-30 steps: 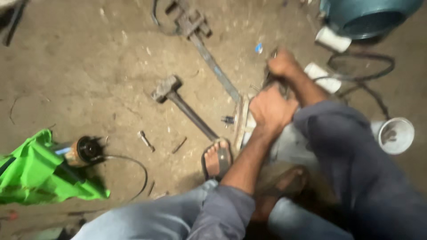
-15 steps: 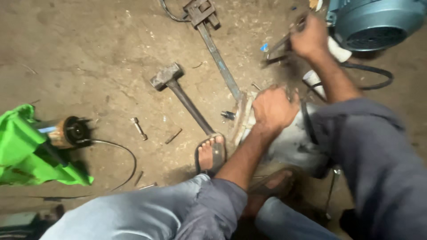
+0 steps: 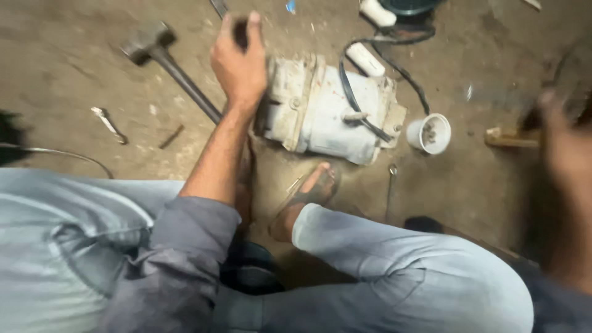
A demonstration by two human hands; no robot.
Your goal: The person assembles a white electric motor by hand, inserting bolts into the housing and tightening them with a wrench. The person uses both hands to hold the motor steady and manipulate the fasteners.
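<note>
Clearly our left hand (image 3: pixel 239 61) is closed around a dark handle-like object (image 3: pixel 241 32), fingers wrapped over it, though what tool it belongs to is hidden by the hand. It hovers at the left end of the grimy white motor housing (image 3: pixel 327 114), which lies on its side on the dirt floor (image 3: pixel 74 86) just ahead of our sandalled foot (image 3: pixel 308 191). Our right hand (image 3: pixel 564 154) sits at the right edge of the view, too blurred for us to tell whether it is open or holding anything. A black cable (image 3: pixel 376 68) loops over the housing, and a small white cup (image 3: pixel 430 132) stands just beside its right end. A sledgehammer (image 3: pixel 166 58) lies to the left of our forearm, with a small wrench (image 3: pixel 110 124) farther left, well apart from the housing. We judge that we are working on the left end cover of the housing, with the tool brought to it and the foot placed near to steady the body. Whatever comes next would call for the housing to be kept from rolling, for the tool to be seated squarely on the end cover, and for the cable to stay clear of it.
</note>
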